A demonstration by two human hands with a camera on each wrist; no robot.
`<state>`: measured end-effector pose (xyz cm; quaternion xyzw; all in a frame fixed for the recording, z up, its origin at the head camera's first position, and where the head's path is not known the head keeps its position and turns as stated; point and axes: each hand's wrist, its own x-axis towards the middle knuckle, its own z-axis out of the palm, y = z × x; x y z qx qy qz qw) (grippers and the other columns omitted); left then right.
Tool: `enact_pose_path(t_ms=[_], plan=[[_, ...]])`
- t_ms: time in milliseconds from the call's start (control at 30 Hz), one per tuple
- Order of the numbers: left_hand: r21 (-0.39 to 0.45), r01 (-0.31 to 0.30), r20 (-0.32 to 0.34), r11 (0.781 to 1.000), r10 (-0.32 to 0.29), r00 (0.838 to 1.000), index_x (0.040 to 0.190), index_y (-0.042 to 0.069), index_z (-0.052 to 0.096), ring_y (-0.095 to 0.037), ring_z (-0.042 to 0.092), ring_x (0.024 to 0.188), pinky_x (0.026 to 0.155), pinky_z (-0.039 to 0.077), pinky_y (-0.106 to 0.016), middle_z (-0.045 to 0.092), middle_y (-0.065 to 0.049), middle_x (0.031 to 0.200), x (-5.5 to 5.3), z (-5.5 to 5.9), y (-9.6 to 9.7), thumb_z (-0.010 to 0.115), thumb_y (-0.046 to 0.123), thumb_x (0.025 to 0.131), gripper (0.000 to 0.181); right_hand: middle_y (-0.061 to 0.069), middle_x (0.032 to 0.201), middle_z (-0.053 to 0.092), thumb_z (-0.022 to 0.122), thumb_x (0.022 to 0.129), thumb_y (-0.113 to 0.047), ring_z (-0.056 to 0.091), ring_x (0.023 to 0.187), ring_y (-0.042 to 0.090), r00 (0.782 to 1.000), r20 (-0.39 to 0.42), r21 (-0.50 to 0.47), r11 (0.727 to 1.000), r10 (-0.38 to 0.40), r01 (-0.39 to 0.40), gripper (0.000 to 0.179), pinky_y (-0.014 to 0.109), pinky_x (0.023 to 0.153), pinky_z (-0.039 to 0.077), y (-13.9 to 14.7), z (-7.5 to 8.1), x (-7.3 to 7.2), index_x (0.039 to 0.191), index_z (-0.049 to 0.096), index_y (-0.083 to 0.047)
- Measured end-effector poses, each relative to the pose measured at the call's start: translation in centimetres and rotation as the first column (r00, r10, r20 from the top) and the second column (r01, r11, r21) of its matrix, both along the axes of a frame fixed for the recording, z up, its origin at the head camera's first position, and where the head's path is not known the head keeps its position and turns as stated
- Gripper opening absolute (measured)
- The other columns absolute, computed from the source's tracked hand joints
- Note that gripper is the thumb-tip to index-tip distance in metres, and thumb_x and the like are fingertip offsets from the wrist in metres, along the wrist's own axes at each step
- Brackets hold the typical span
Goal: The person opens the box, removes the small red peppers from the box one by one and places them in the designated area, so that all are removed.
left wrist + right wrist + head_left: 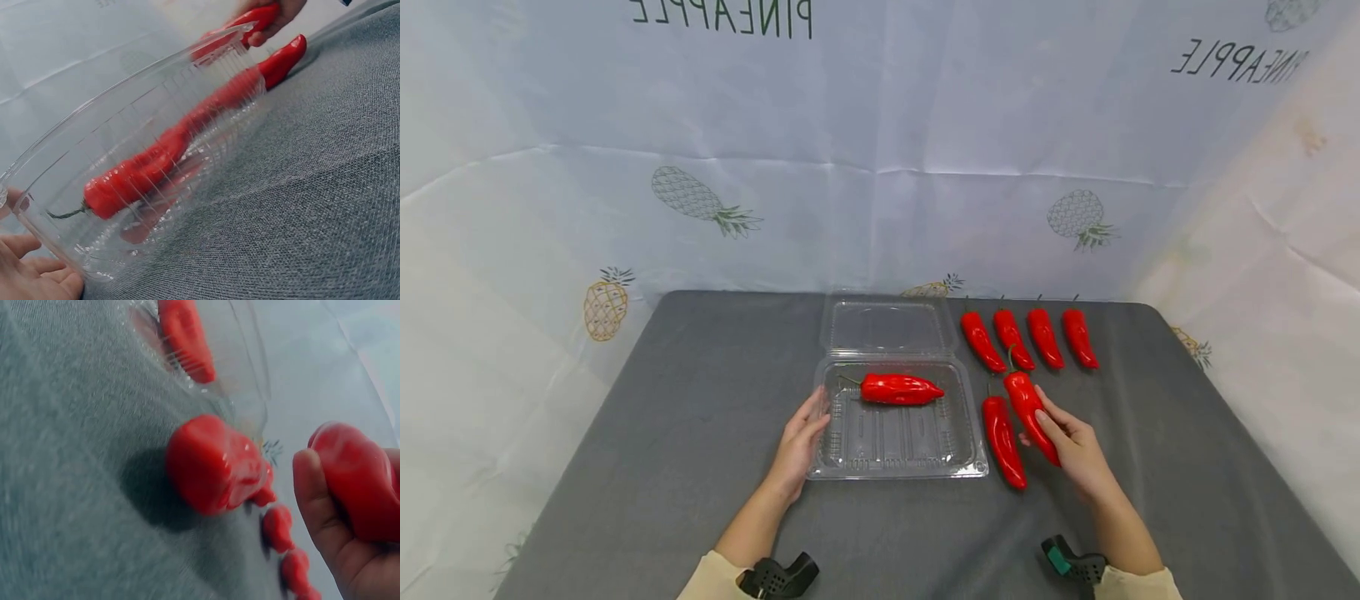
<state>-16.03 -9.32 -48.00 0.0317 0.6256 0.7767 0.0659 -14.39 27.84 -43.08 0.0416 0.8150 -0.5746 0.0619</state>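
A clear plastic clamshell box (891,479) lies with its lid (887,325) folded back. One red chili pepper (901,389) lies crosswise in its base, stem to the left. My left hand (797,450) rests against the box's left side; in the left wrist view its fingers (44,269) touch the clear wall. My right hand (1075,446) grips another red pepper (1030,412) between thumb and fingers, stem pointing away, held right of the box. Just left of that pepper, a third pepper (1003,442) lies on the table beside the box.
Several more red peppers (1045,337) lie in a row at the table's back right, beside the lid. Grey cloth covers the table (722,400). A white curtain (880,225) printed with pineapples hangs right behind the table's back edge.
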Motion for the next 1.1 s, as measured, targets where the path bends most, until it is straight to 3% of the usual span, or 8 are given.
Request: enact_pose_path(t_ms=[233,333,433,533,600,867,1100], plan=[[-0.014,0.000,0.001,1.000,0.000,1.000,0.146,-0.006,0.014,-0.036,0.008,0.144,0.118,0.007,-0.048,0.011,-0.023,0.155,0.0,0.1,0.0,0.036,0.006,0.096,0.056,0.021,0.138,0.042,0.040,0.098,-0.038,0.065,0.086,-0.002,0.998,0.034,0.037,0.998,-0.043,0.042,0.057,0.009,0.077,0.048,1.1,-0.9,0.0,0.148,0.023,-0.015],[-0.021,-0.003,-0.008,1.000,0.003,1.000,0.146,-0.006,0.015,-0.038,0.009,0.143,0.117,0.008,-0.050,0.012,-0.024,0.154,0.0,0.1,0.0,0.037,0.007,0.096,0.056,0.021,0.143,0.038,0.039,0.098,-0.040,0.063,0.099,0.005,0.997,0.058,0.076,0.996,-0.051,0.047,0.058,0.007,0.079,0.046,1.4,-1.1,0.1,0.148,0.021,-0.016],[-0.028,-0.005,-0.009,1.000,0.005,1.000,0.146,-0.007,0.015,-0.038,0.009,0.143,0.117,0.008,-0.051,0.012,-0.024,0.154,0.0,0.0,0.0,0.037,0.008,0.097,0.056,0.017,0.149,0.032,0.038,0.098,-0.044,0.047,0.127,0.019,0.995,0.072,0.155,0.986,-0.072,0.060,0.059,0.021,0.097,0.045,1.5,-1.4,0.2,0.148,0.021,-0.017],[-0.028,-0.002,-0.006,1.000,0.002,1.000,0.146,-0.006,0.014,-0.036,0.009,0.144,0.118,0.008,-0.049,0.011,-0.023,0.155,0.0,0.0,0.0,0.036,0.007,0.097,0.056,0.012,0.152,0.026,0.039,0.097,-0.044,0.025,0.140,0.030,0.993,0.062,0.220,0.972,-0.102,0.086,0.061,0.041,0.112,0.031,1.5,-1.7,0.3,0.147,0.024,-0.013],[-0.031,0.001,0.002,1.000,-0.001,1.000,0.147,-0.005,0.014,-0.035,0.009,0.144,0.118,0.009,-0.047,0.011,-0.021,0.155,0.1,0.1,-0.1,0.035,0.007,0.097,0.056,0.013,0.150,0.029,0.041,0.097,-0.042,0.025,0.140,0.033,0.993,0.039,0.257,0.961,-0.112,0.099,0.060,0.051,0.112,0.025,1.5,-2.0,0.3,0.146,0.028,-0.009],[-0.037,0.011,-0.003,0.999,-0.011,1.000,0.147,-0.006,0.013,-0.035,0.007,0.144,0.117,0.007,-0.047,0.010,-0.023,0.155,0.1,0.1,-0.1,0.036,0.007,0.097,0.056,0.018,0.147,0.033,0.041,0.098,-0.040,0.029,0.137,0.037,0.991,-0.007,0.388,0.913,-0.131,0.123,0.057,0.056,0.111,0.025,1.4,-2.6,0.4,0.145,0.031,-0.009],[-0.025,0.018,-0.131,1.000,-0.022,0.991,0.146,-0.005,0.014,-0.038,0.009,0.143,0.118,0.010,-0.047,0.011,-0.027,0.153,0.3,-0.5,-0.2,0.042,0.024,0.097,0.064,0.024,0.143,0.037,0.040,0.099,-0.032,0.034,0.133,0.042,0.994,0.001,0.485,0.869,-0.108,0.094,0.052,0.059,0.108,0.028,1.2,-2.8,0.6,0.144,0.032,-0.007]])
